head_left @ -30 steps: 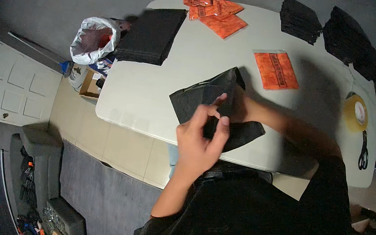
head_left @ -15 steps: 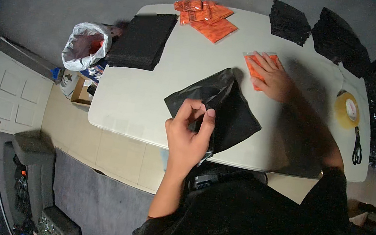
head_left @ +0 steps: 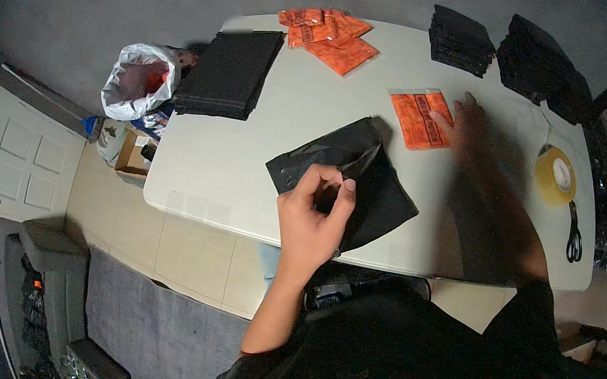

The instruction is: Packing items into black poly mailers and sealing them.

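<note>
A flat black bag (head_left: 389,199) lies at a slant near the front of the white table. My left hand (head_left: 316,211) is over its near part, thumb and fingertips pinched on the raised edge of its upper layer. An orange packet in clear plastic film (head_left: 418,120), with dark print, lies flat beyond the bag and to its right. My right hand (head_left: 469,136) is at the packet's right side, fingers apart, thumb over its edge; it grips nothing.
More orange packets (head_left: 341,54) lie at the table's far edge. Black stacks stand at left (head_left: 231,71) and far right (head_left: 541,64). Yellow tape (head_left: 543,178) and black-handled scissors (head_left: 574,240) lie at right. A white-lined bin (head_left: 115,88) stands off the table's left side.
My right hand has shifted right, off most of the orange packet, leaving its printed face in view. My left hand keeps its pinch on the black bag, having moved slightly right.
</note>
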A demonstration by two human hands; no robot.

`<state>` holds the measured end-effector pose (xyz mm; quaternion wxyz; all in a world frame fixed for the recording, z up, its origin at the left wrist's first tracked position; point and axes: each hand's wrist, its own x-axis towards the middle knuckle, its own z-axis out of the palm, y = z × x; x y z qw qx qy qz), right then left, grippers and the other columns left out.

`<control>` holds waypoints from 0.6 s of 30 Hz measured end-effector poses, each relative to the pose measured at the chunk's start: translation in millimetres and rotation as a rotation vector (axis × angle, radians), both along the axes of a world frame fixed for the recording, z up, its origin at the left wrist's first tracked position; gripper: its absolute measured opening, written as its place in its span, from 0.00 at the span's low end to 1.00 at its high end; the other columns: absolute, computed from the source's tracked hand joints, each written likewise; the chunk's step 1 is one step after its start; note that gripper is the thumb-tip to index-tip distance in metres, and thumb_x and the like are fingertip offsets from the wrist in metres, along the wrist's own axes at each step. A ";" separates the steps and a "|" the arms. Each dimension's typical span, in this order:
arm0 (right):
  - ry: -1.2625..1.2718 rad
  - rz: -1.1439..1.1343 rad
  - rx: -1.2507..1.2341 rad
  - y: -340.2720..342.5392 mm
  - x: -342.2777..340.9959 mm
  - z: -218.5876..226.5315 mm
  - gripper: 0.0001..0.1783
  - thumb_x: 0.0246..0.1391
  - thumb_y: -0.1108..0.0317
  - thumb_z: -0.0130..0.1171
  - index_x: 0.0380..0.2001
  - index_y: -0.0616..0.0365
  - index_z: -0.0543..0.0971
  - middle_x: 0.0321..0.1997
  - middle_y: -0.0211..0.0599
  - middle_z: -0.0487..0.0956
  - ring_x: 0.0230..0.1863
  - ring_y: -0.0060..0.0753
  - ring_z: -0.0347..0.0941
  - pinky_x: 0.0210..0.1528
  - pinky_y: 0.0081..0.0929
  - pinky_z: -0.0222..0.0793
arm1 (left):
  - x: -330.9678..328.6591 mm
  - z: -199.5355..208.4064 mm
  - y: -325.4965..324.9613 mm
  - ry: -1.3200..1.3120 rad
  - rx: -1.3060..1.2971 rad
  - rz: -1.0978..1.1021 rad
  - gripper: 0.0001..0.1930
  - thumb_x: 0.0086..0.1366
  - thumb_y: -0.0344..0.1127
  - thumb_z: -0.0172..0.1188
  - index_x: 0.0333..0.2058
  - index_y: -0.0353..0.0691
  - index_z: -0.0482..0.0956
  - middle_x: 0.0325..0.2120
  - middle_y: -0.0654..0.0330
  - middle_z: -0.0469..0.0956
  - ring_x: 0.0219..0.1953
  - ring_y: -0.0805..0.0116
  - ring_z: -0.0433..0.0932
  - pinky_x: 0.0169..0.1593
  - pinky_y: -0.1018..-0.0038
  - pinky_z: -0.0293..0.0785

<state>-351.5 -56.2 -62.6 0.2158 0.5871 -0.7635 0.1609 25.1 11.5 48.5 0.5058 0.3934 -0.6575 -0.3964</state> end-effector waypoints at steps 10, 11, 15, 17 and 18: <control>-1.055 0.307 -0.074 11.3 -30.5 6.7 0.22 0.62 0.63 0.70 0.55 0.60 0.78 0.51 0.38 0.83 0.50 0.29 0.80 0.58 0.31 0.77 | -3.6 -15.3 0.1 0.143 0.011 0.100 0.08 0.70 0.28 0.66 0.35 0.33 0.75 0.23 0.63 0.74 0.29 0.79 0.69 0.36 0.79 0.70; -1.060 0.318 -0.059 19.3 -16.1 22.4 0.22 0.62 0.63 0.70 0.55 0.60 0.78 0.51 0.38 0.83 0.50 0.29 0.80 0.58 0.31 0.77 | -0.6 -18.0 -0.8 0.132 -0.032 0.118 0.08 0.72 0.29 0.64 0.36 0.35 0.74 0.24 0.67 0.69 0.28 0.80 0.66 0.34 0.80 0.65; -1.155 0.276 -0.017 68.4 33.4 82.7 0.24 0.63 0.58 0.68 0.58 0.60 0.79 0.52 0.39 0.84 0.50 0.29 0.81 0.57 0.31 0.77 | -8.0 -14.3 -1.0 0.126 -0.112 0.119 0.08 0.75 0.30 0.61 0.36 0.37 0.72 0.25 0.70 0.67 0.28 0.82 0.63 0.31 0.81 0.59; -1.321 0.299 0.026 79.4 47.7 89.0 0.25 0.64 0.57 0.68 0.58 0.60 0.80 0.52 0.39 0.84 0.49 0.28 0.81 0.55 0.31 0.78 | -9.8 -18.0 -0.5 0.135 -0.078 0.102 0.08 0.75 0.30 0.62 0.36 0.37 0.72 0.24 0.70 0.68 0.27 0.82 0.63 0.31 0.81 0.59; -1.273 0.167 0.159 83.0 54.5 90.0 0.25 0.65 0.53 0.66 0.55 0.62 0.83 0.48 0.39 0.86 0.47 0.30 0.82 0.56 0.32 0.77 | -10.2 -19.0 0.4 0.144 -0.048 0.086 0.08 0.75 0.29 0.62 0.36 0.37 0.72 0.24 0.70 0.69 0.27 0.82 0.64 0.30 0.80 0.59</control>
